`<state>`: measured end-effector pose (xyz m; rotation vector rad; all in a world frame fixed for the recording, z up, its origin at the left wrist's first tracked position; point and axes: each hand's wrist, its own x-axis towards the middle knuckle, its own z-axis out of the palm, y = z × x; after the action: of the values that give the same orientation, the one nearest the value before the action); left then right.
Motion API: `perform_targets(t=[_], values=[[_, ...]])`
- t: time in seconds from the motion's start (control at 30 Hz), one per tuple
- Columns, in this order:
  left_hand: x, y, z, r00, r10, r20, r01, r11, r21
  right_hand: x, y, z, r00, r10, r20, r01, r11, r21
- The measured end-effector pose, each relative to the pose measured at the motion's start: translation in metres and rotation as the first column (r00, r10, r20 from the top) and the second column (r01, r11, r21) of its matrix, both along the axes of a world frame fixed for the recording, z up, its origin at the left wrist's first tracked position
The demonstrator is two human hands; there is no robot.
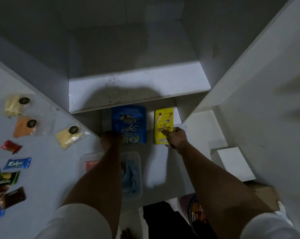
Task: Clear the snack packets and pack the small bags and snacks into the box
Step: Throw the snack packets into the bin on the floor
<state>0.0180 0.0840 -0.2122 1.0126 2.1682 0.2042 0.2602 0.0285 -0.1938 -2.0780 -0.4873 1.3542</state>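
Note:
A blue Kalpa snack packet stands under the white shelf, and my left hand grips its lower left corner. To its right stands a yellow snack packet, pinched at its lower edge by my right hand. Below my left forearm lies a clear plastic box holding a blue bag and a red packet. On the surface at the left lie three small clear bags of yellow and orange snacks, plus several wrapped snacks such as a small blue Kalpa bar and a red one.
A white shelf board juts out just above the two packets. White walls close in on the left and right. A white block sits at the right, with a cardboard box and a striped packet near my feet.

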Motion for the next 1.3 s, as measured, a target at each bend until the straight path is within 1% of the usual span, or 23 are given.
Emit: perform_targets(t=[0.03, 0.13, 0.2, 0.3, 0.33, 0.37, 0.4, 0.47, 0.57, 0.67, 0.7, 0.8, 1.0, 1.2, 1.3], values=[[0.000, -0.004, 0.005, 1.000, -0.001, 0.025, 0.001, 1.000, 0.001, 0.000, -0.004, 0.007, 1.000, -0.005, -0.025, 0.006, 1.000, 0.013], [-0.004, -0.017, 0.021, 0.995, -0.004, 0.102, -0.003, 0.997, 0.072, -0.001, -0.018, 0.025, 0.997, -0.044, -0.067, 0.048, 0.997, 0.058], [-0.008, -0.025, 0.031, 0.972, 0.031, 0.235, -0.062, 0.990, 0.124, -0.006, -0.032, 0.037, 0.993, -0.074, -0.091, 0.082, 0.992, 0.093], [-0.013, -0.039, 0.054, 0.932, 0.048, 0.361, -0.104, 0.985, 0.139, -0.018, -0.061, 0.055, 0.981, -0.136, -0.139, 0.155, 0.979, 0.132], [-0.014, -0.047, 0.065, 0.907, 0.040, 0.420, -0.117, 0.980, 0.159, -0.022, -0.073, 0.060, 0.975, -0.155, -0.158, 0.179, 0.972, 0.151], [-0.014, -0.057, 0.077, 0.863, 0.019, 0.505, -0.115, 0.981, 0.158, -0.028, -0.086, 0.067, 0.969, -0.172, -0.176, 0.201, 0.965, 0.166], [-0.015, -0.067, 0.090, 0.798, 0.013, 0.602, -0.142, 0.976, 0.166, -0.034, -0.099, 0.074, 0.964, -0.183, -0.195, 0.219, 0.959, 0.182], [-0.019, -0.087, 0.112, 0.695, -0.010, 0.719, -0.195, 0.960, 0.202, -0.045, -0.126, 0.088, 0.948, -0.213, -0.237, 0.268, 0.936, 0.227], [-0.021, -0.114, 0.140, 0.660, -0.092, 0.745, -0.149, 0.957, 0.250, -0.058, -0.169, 0.109, 0.929, -0.258, -0.266, 0.329, 0.903, 0.274], [-0.022, -0.146, 0.164, 0.543, -0.115, 0.832, -0.103, 0.974, 0.201, -0.068, -0.215, 0.126, 0.920, -0.293, -0.261, 0.368, 0.875, 0.315], [-0.022, -0.158, 0.168, 0.524, -0.137, 0.841, -0.058, 0.979, 0.196, -0.071, -0.230, 0.130, 0.918, -0.305, -0.255, 0.378, 0.869, 0.319], [-0.019, -0.194, 0.173, 0.518, -0.207, 0.830, 0.098, 0.978, 0.182, -0.075, -0.273, 0.135, 0.901, -0.359, -0.242, 0.423, 0.848, 0.320], [0.009, -0.250, 0.159, 0.504, -0.288, 0.814, 0.314, 0.939, 0.138, -0.064, -0.355, 0.128, 0.839, -0.503, -0.205, 0.542, 0.802, 0.252], [0.066, -0.303, 0.139, 0.482, -0.358, 0.799, 0.511, 0.856, 0.076, -0.039, -0.433, 0.098, 0.761, -0.637, -0.124, 0.649, 0.752, 0.119], [0.097, -0.329, 0.121, 0.490, -0.438, 0.754, 0.633, 0.773, 0.037, -0.021, -0.472, 0.078, 0.738, -0.673, -0.054, 0.675, 0.735, 0.064]])
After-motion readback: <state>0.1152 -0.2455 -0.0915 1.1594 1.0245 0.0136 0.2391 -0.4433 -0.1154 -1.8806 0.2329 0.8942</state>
